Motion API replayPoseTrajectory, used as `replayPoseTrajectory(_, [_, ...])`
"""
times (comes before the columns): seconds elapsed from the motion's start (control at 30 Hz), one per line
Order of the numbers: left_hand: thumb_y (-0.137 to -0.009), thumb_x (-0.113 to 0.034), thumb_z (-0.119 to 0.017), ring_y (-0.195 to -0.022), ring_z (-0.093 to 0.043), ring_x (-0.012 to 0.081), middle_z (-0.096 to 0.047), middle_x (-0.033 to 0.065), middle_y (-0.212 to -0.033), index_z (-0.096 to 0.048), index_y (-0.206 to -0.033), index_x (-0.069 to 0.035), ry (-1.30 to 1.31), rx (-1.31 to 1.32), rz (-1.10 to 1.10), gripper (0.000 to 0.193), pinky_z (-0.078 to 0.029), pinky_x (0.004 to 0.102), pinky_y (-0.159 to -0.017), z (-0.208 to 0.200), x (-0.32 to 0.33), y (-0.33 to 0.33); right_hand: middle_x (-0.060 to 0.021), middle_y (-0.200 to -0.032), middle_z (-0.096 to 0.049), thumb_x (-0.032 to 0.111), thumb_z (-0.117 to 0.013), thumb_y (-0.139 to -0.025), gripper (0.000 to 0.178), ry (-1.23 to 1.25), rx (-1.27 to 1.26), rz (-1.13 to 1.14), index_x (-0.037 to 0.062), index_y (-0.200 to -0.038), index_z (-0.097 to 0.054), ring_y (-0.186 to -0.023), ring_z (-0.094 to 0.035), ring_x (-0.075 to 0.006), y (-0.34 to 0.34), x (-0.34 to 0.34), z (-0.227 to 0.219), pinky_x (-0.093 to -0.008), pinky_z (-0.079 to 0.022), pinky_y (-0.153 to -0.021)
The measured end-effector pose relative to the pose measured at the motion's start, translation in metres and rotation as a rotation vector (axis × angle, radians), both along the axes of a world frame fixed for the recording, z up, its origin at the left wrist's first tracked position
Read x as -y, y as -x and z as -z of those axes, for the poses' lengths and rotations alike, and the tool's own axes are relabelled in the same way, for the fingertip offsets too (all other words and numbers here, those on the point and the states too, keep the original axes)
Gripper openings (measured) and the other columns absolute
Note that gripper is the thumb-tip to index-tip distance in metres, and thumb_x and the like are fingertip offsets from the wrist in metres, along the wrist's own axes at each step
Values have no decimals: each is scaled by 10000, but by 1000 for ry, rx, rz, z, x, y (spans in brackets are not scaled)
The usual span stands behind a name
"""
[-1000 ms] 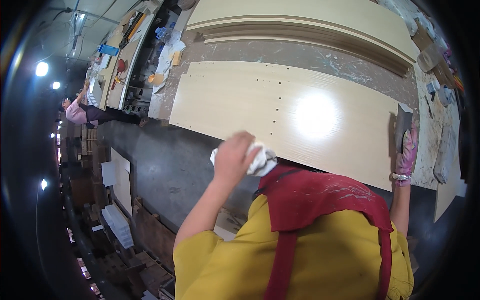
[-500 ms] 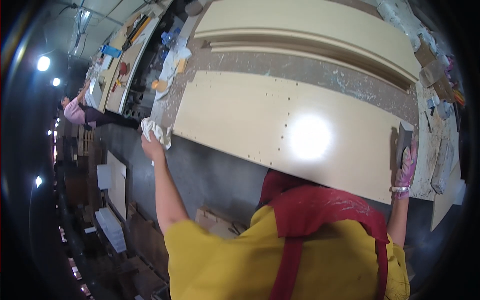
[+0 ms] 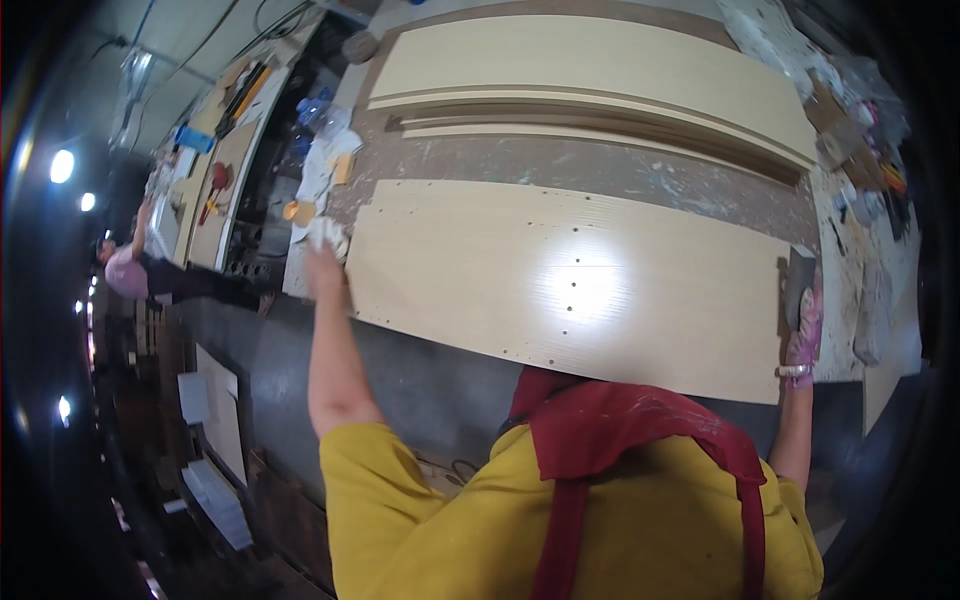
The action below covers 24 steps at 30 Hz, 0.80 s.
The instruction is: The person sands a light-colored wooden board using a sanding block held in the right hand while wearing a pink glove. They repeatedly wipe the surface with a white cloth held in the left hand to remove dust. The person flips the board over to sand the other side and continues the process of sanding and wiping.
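Observation:
A long pale wooden board (image 3: 450, 265) with small dark holes lies across the bench before me. At its left end is my left hand (image 3: 325, 275), bare and a little blurred, closed on a crumpled white cloth (image 3: 328, 236). The cloth is close beside the board's left edge. My right hand (image 3: 804, 335), in a pink-stained glove, is at the board's right end. Its fingers lie along a grey block (image 3: 799, 275) that stands at that edge, and the lower end of the block is in its grasp.
Beyond the board, several pale panels (image 3: 590, 70) are stacked on the bench (image 3: 640, 165). Plastic bottles (image 3: 312, 112) and sponges (image 3: 298, 212) lie at left, boxes and tools at right. A person (image 3: 127, 272) stands at another bench far left.
My left hand has moved forward with the white cloth, along the board's left end. My right hand stays by the grey block. The whole view has shifted slightly.

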<state>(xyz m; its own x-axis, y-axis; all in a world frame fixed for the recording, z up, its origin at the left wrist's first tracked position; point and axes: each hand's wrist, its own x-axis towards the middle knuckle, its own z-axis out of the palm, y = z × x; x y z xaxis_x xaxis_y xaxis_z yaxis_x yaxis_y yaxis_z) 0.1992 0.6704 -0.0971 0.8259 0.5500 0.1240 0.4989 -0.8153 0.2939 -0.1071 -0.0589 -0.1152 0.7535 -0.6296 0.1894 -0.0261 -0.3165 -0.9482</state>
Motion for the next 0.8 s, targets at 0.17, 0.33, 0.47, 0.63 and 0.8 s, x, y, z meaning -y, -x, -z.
replayPoseTrajectory(0.17, [-989,-319,-477,-1259,-457,368,-445,270,-1379,-441,-1394,-30,-511,0,482,499,-367,419,-1066,6,-24,20,-161,-1264,-592,471,-416,-983,586,-975,294,-42,58,-1399,-420,-1031,-647,-282,-4,3,-30,-377,-548,-833])
replayPoseTrajectory(0.33, [-901,-245,-561,-1338,-331,432,-322,285,-1461,-398,-1450,-120,-238,124,730,585,-268,492,-1107,8,190,109,-190,-1275,-579,426,-457,-973,505,-854,464,337,80,-1341,-459,-1073,-613,-397,50,28,-53,-538,-517,-870])
replayPoseTrajectory(0.47, [-893,-257,-570,-1375,-251,449,-249,293,-1495,-395,-1459,-163,23,35,1177,599,-168,545,-1128,5,372,140,-183,-1111,-646,417,-469,-977,466,-851,623,422,67,-1284,-486,-878,-677,-358,86,23,-39,-454,-575,-683])
replayPoseTrajectory(0.63, [-870,-240,-528,-1320,-359,430,-389,248,-1426,-530,-1338,-239,61,22,2090,468,-257,582,-1072,-7,561,235,-162,-1133,-652,412,-493,-967,454,-885,690,484,75,-1269,-509,-884,-679,-345,108,16,-30,-442,-572,-707])
replayPoseTrajectory(0.8, [-849,-191,-648,-1021,-561,310,-591,83,-1085,-635,-1040,-124,747,-655,2562,203,-432,414,-885,-33,570,314,-125,-1180,-636,429,-513,-958,447,-882,768,619,117,-1278,-519,-976,-657,-289,154,43,-36,-461,-557,-770])
